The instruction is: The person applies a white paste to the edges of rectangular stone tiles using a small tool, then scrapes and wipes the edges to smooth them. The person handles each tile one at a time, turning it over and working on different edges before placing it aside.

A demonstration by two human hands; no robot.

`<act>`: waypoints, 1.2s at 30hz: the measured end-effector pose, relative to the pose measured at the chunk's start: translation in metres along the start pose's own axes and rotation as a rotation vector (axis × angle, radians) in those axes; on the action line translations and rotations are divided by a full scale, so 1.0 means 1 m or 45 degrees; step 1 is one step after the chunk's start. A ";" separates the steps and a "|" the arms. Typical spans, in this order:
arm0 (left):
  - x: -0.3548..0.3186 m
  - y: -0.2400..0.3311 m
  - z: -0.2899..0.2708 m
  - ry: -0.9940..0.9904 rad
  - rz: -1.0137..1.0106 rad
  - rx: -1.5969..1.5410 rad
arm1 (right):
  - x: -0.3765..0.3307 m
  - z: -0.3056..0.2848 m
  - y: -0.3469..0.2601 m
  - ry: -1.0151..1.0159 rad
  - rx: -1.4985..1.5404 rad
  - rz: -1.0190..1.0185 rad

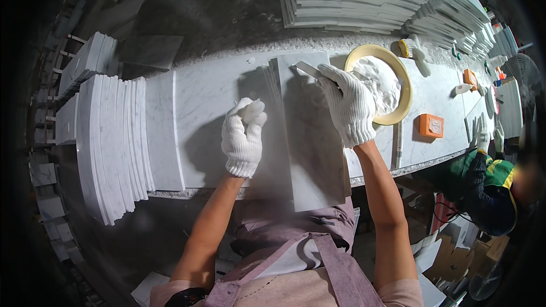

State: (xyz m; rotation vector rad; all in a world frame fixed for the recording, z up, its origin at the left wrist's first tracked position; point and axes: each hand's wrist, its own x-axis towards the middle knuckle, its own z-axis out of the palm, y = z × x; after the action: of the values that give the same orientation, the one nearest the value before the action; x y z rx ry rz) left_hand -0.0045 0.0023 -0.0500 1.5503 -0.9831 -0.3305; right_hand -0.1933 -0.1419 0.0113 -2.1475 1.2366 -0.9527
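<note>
Grey marble slab [310, 136] worked on white marble counter [199, 96].
Left gloved hand [243, 136] is laid loosely curled beside slab; right gloved hand [347, 102] grip is pinched on flat metal scraper blade [307, 69].

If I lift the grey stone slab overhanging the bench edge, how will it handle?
The grey stone slab is flat and looks like cut marble, so probably rigid and heavy. Its thin edges may chip. Overhanging the white marble bench, it could tip if pushed forward.

Head-worn fisheye view, looking steeply down

The single camera sits above the person's own forearms, facing a marble workbench [199, 96] close below; the bench edge bends with the lens, dark vignette rings the frame, and a co-worker [492, 185] shows at the right rim.
</note>
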 end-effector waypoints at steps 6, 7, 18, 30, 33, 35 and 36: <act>0.002 0.003 -0.001 0.018 0.131 0.268 | -0.011 -0.022 -0.008 0.081 0.671 0.716; 0.002 0.002 -0.001 0.026 0.121 0.330 | -0.014 -0.029 -0.006 -0.003 0.875 1.051; 0.002 0.001 -0.002 -0.020 0.088 0.234 | -0.016 -0.047 0.001 -0.346 1.339 0.904; 0.003 0.008 0.000 -0.025 0.049 0.171 | 0.008 -0.040 -0.018 -0.412 0.088 -0.011; 0.002 0.010 0.000 -0.033 -0.011 0.097 | 0.011 -0.038 -0.018 -0.515 0.103 0.121; 0.002 0.012 0.000 -0.039 -0.017 0.093 | 0.012 -0.030 -0.016 -0.465 0.145 0.088; 0.003 0.012 0.000 -0.040 -0.014 0.087 | 0.013 -0.026 -0.015 -0.467 0.130 0.087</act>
State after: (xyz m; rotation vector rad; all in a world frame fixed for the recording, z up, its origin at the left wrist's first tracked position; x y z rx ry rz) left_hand -0.0079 0.0011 -0.0381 1.6172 -1.0199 -0.3333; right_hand -0.2008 -0.1480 0.0425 -2.0686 1.0480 -0.5472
